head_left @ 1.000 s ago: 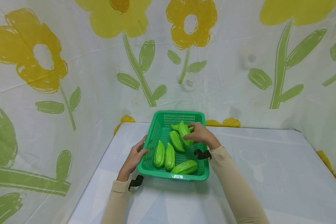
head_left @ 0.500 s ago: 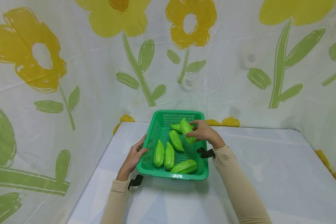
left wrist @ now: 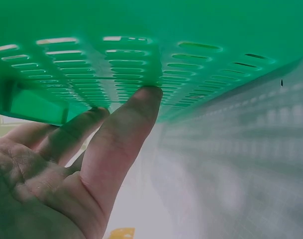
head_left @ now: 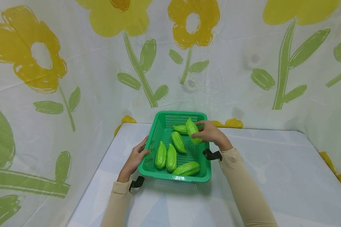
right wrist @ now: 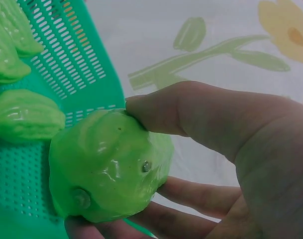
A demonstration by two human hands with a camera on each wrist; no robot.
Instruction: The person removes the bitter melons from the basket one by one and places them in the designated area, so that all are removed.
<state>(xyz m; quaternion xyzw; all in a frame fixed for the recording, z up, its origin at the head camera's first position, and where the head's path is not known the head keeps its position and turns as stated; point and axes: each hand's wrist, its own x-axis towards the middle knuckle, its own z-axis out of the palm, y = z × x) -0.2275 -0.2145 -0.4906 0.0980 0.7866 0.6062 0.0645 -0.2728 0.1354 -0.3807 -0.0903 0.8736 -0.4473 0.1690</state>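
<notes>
A green plastic basket (head_left: pixel 174 178) holds several light green, ridged bitter melons (head_left: pixel 171 157). My right hand (head_left: pixel 211 132) grips one bitter melon (head_left: pixel 194 130) over the basket's far right side, its pointed end toward the back. In the right wrist view, the thumb (right wrist: pixel 191 107) lies along the held bitter melon (right wrist: pixel 109 169) and the other fingers curl under it. My left hand (head_left: pixel 134 159) rests against the left outer side of the basket. The left wrist view shows the thumb (left wrist: pixel 124 134) and fingers, nearly straight, touching the slotted wall (left wrist: pixel 126 64) from outside.
The basket stands on a table (head_left: pixel 261 170) with a pale patterned cover. Behind and to the left hangs a white curtain (head_left: pixel 230 85) printed with yellow flowers. Dark camera mounts (head_left: pixel 213 155) sit at both wrists.
My right hand has lifted the bitter melon slightly and moved it right, uncovering more of the one behind it. The left hand and the basket stay almost in place.
</notes>
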